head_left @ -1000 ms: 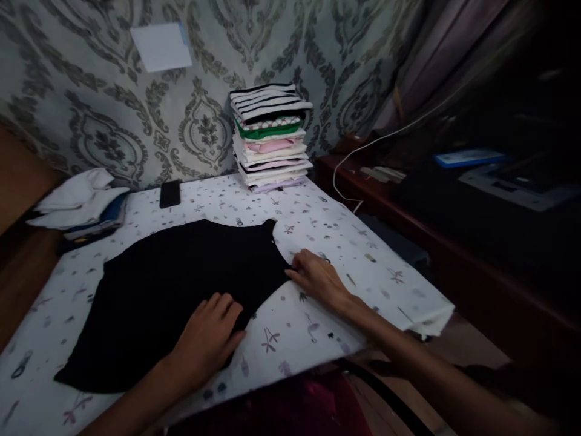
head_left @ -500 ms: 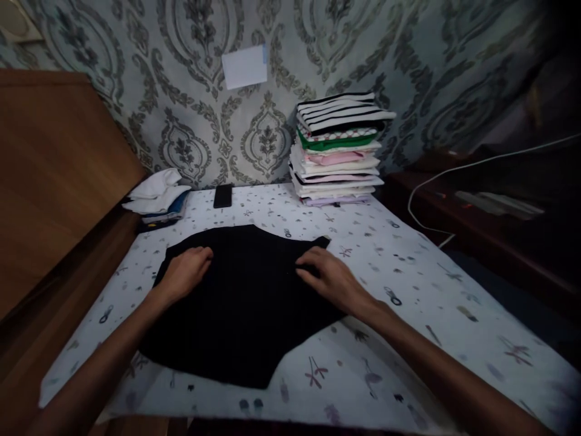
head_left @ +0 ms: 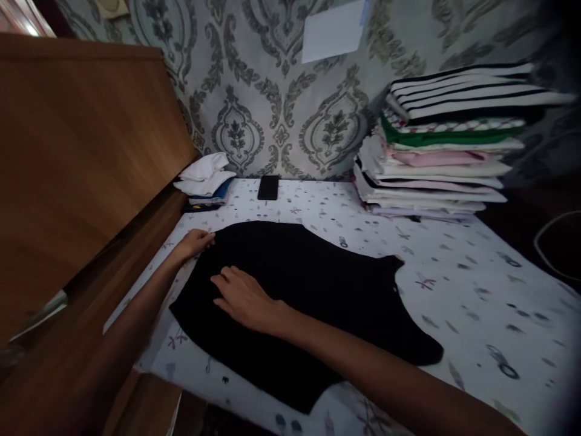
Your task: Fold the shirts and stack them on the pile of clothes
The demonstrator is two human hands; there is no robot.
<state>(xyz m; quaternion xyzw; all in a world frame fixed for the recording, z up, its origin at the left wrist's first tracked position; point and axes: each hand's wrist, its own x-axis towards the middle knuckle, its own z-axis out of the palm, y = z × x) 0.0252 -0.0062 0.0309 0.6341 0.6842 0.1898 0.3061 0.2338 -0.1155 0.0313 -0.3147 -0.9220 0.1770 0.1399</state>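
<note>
A black garment [head_left: 290, 272] lies spread on a white cloth with small printed figures [head_left: 454, 309]. At the garment's upper left corner, my left hand [head_left: 195, 242] is closed on its edge, fingertips pinched together. My right hand [head_left: 242, 297] rests palm down on the left part of the black fabric, its fingers apart and pointing left. The garment's narrow ends reach to the right, beyond my right forearm, which crosses over its lower part.
Tall folded clothes stack [head_left: 436, 163] at the back right; smaller folded stack [head_left: 206, 181] at the back left. Between them lies a black phone [head_left: 268, 188]. A wooden panel [head_left: 91, 151] borders the left side. White paper [head_left: 333, 31] is on the patterned wall.
The view has turned left, shifting things rightward. My right hand has moved left across the fabric, close to my left hand, which has gone to the garment's upper left edge.
</note>
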